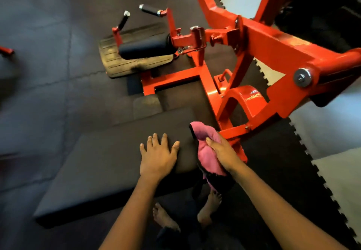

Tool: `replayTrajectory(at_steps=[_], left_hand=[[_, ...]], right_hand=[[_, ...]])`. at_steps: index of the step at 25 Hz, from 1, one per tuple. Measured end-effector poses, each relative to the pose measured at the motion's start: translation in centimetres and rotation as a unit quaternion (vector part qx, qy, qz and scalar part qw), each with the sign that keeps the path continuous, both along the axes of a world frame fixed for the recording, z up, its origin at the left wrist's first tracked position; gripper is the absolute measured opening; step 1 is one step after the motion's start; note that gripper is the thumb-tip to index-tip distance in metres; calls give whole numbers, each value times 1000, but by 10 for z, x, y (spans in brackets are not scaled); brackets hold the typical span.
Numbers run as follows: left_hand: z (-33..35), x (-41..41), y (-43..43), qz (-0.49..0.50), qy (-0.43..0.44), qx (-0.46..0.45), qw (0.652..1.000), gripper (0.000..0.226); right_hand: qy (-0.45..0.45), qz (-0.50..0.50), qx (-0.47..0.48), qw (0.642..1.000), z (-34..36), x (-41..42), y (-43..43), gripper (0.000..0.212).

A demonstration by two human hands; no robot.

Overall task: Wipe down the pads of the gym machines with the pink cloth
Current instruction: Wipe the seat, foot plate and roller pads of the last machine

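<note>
A wide black seat pad (pixel 109 158) of a red gym machine (pixel 263 46) fills the lower middle of the view. My left hand (pixel 157 157) lies flat on the pad's right part, fingers spread. My right hand (pixel 222 152) grips the bunched pink cloth (pixel 207 152) at the pad's right edge, against the red frame. A dark edge of the cloth hangs down below my hand. Further off, a black roller pad (pixel 145 48) sits on the machine above a ribbed footplate (pixel 121 62).
Two black handle grips (pixel 149 10) stick up behind the roller. Another black pad (pixel 324 15) shows at the upper right. The red beam (pixel 283 54) crosses overhead on the right. My bare feet (pixel 207 208) stand on dark interlocking floor mats (pixel 39 74).
</note>
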State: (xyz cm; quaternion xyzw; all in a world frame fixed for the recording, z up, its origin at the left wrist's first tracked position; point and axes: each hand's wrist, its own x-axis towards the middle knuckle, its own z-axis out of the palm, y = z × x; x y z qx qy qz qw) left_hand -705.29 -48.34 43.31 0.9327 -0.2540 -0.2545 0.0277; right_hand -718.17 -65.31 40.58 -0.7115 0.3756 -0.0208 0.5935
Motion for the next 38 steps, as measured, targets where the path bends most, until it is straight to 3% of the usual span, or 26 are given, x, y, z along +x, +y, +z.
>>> replayTrajectory(at_steps=[7, 9, 12, 14, 16, 19, 24, 28, 31, 32, 34, 35, 36, 38], left_hand=[[7, -17, -5, 33, 0, 4, 999, 67], [8, -21, -3, 48, -12, -18, 999, 63], [8, -21, -7, 68, -39, -28, 997, 60], [9, -23, -11, 73, -51, -23, 996, 59], [9, -24, -12, 78, -60, -20, 995, 58], [7, -24, -12, 85, -62, -15, 994, 57], [10, -24, -12, 88, -61, -14, 994, 57], [12, -23, -12, 88, -65, -8, 994, 56], [13, -24, -13, 86, -63, -4, 994, 57], [14, -24, -13, 85, -61, -5, 995, 57], [14, -23, -12, 84, -58, -8, 995, 56], [15, -23, -12, 85, -56, -9, 995, 56], [15, -22, -12, 86, -54, -10, 995, 56], [15, -22, -13, 84, -58, -10, 995, 56]], right_hand=[[1, 22, 125, 992, -50, 65, -51, 37], [6, -16, 118, 993, -52, 56, -46, 39], [9, 12, 126, 992, -44, 49, -42, 42], [5, 17, 102, 995, -57, 70, -54, 52], [11, 23, 122, 992, -67, 100, -66, 47], [53, 24, 136, 989, -70, 128, -77, 42], [119, -4, 143, 983, -95, 148, -89, 54], [58, -21, 96, 993, -86, 150, -84, 36], [29, -39, 191, 980, -88, 137, -80, 35], [45, -44, 237, 969, -108, 136, -86, 49], [53, -79, 317, 944, -228, 143, -116, 80], [67, -88, 318, 942, -248, 145, -124, 89], [66, -89, 324, 940, -245, 145, -119, 88], [92, -70, 241, 964, -139, 139, -100, 52]])
